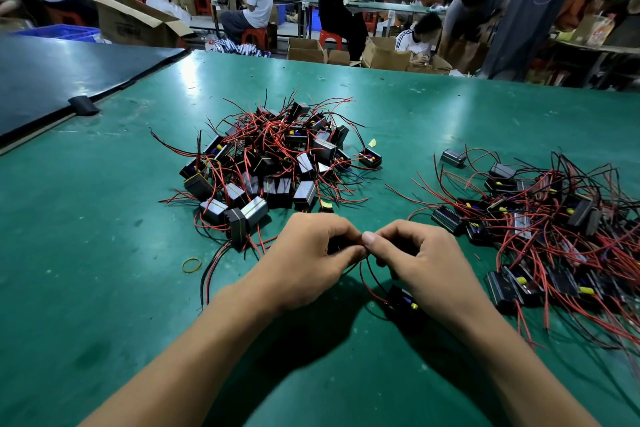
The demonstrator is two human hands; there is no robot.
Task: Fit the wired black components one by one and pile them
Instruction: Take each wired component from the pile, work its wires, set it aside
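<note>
My left hand [308,253] and my right hand [419,260] meet thumb to thumb near the table's front, both pinching red and black wires [363,270]. The wires run down to a small black component [403,302] with a yellow tip, lying under my right wrist. A pile of black components [273,163] bound with rubber bands, with red and black wires, lies straight ahead. A second, looser heap of black components [540,229] spreads at the right.
The green table mat [104,253] carries a loose yellow rubber band [191,264] left of my left hand. A dark board [52,80] lies at the far left. Several people sit at benches among cardboard boxes beyond the table's far edge.
</note>
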